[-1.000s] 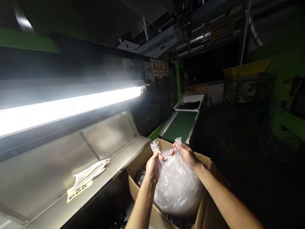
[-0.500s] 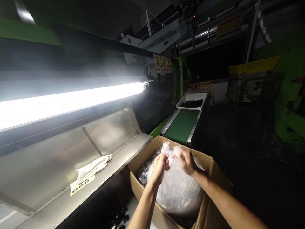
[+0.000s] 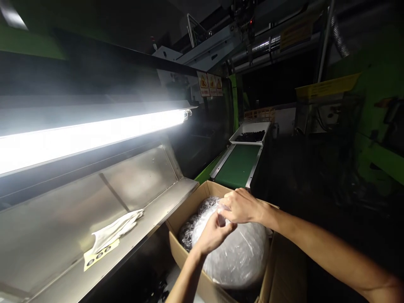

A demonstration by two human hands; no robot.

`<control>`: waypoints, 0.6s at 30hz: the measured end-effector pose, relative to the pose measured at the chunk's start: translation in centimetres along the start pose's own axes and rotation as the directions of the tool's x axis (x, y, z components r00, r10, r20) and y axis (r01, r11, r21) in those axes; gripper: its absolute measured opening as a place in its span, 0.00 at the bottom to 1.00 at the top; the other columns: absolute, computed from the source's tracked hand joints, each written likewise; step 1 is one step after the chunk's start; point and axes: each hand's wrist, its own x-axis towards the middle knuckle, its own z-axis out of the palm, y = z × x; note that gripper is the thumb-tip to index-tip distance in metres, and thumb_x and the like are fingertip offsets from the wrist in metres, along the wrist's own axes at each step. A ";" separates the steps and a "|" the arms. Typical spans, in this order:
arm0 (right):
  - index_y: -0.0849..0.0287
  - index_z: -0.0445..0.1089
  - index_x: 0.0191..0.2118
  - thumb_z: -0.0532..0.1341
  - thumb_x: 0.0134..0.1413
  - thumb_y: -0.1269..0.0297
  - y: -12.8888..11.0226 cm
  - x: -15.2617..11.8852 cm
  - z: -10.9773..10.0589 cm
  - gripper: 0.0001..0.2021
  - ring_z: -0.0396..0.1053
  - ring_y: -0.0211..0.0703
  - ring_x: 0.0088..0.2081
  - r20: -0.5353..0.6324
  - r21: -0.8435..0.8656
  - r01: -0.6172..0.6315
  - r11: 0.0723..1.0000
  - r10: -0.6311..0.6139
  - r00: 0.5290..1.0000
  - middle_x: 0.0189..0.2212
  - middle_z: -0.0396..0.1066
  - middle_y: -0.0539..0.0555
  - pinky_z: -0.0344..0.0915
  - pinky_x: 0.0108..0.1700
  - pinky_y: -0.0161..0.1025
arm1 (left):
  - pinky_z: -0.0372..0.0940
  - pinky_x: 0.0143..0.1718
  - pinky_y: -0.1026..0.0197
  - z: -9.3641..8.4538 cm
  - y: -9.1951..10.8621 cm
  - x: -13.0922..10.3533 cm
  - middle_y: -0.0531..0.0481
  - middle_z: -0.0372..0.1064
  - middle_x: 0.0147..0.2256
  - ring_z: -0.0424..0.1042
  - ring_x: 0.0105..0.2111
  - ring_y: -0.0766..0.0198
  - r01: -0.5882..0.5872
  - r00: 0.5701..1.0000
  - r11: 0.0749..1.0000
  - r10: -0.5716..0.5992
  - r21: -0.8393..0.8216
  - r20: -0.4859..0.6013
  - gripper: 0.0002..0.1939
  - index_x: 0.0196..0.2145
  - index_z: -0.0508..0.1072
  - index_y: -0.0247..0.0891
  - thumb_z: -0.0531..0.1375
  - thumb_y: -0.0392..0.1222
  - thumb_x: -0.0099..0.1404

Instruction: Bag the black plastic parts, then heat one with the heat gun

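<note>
Both hands point(image 3: 227, 219) on clear plastic bag point(image 3: 237, 254).

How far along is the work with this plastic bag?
Done, it seems: the plastic bag looks full and sits in the cardboard box. In hand: the left hand and right hand meet at its gathered top. Left, probably: closing that top, though fingers hide any knot; the box is open.

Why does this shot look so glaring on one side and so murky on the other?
Head view: the lit tube is blown out to white, with haze around it; the metal shelf and plastic bag catch shine, while the right side sinks into shadow.
</note>
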 end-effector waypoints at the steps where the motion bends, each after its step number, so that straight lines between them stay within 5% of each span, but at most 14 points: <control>1: 0.58 0.76 0.32 0.58 0.58 0.57 -0.3 0.3 0.2 0.13 0.71 0.44 0.32 0.011 0.028 -0.051 0.998 0.050 0.999 0.30 0.75 0.55 0.60 0.34 0.36 | 0.61 0.36 0.63 0.6 0.0 0.1 0.50 0.70 0.34 0.66 0.35 0.61 -0.012 0.999 0.999 0.014 0.034 -0.051 0.09 0.35 0.71 0.37 0.62 0.41 0.56; 6: 0.58 0.76 0.30 0.63 0.47 0.65 0.6 1.8 1.5 0.05 0.70 0.39 0.29 0.107 0.413 -0.286 0.865 0.266 0.958 0.27 0.75 0.51 0.58 0.27 0.31 | 0.53 0.25 0.63 2.3 -0.7 0.7 0.54 0.61 0.21 0.59 0.24 0.65 0.017 0.968 0.989 0.021 0.149 -0.250 0.15 0.21 0.65 0.39 0.62 0.48 0.59; 9: 0.59 0.77 0.38 0.69 0.42 0.61 3.3 2.2 1.1 0.14 0.68 0.36 0.26 0.365 0.713 -0.339 0.613 0.089 0.927 0.26 0.74 0.49 0.59 0.23 0.28 | 0.53 0.25 0.62 1.7 -0.9 0.5 0.54 0.61 0.19 0.58 0.21 0.65 0.000 0.977 0.990 0.030 0.141 -0.213 0.20 0.19 0.65 0.40 0.58 0.52 0.64; 12: 0.59 0.77 0.42 0.71 0.39 0.58 6.0 1.9 0.7 0.21 0.67 0.35 0.24 0.444 0.823 -0.371 0.430 -0.082 0.892 0.26 0.73 0.48 0.62 0.21 0.28 | 0.53 0.24 0.61 0.9 -0.8 0.0 0.52 0.59 0.15 0.58 0.17 0.64 0.080 0.990 0.989 -0.065 0.127 -0.122 0.27 0.14 0.65 0.40 0.53 0.57 0.67; 18: 0.62 0.75 0.32 0.66 0.48 0.61 6.3 0.6 2.6 0.09 0.70 0.36 0.20 0.329 0.796 -0.404 0.450 0.240 0.914 0.22 0.72 0.50 0.62 0.16 0.27 | 0.61 0.33 0.61 0.3 -0.2 0.0 0.49 0.66 0.18 0.66 0.23 0.61 0.065 0.992 0.998 -0.067 -0.026 -0.108 0.28 0.20 0.74 0.38 0.50 0.56 0.69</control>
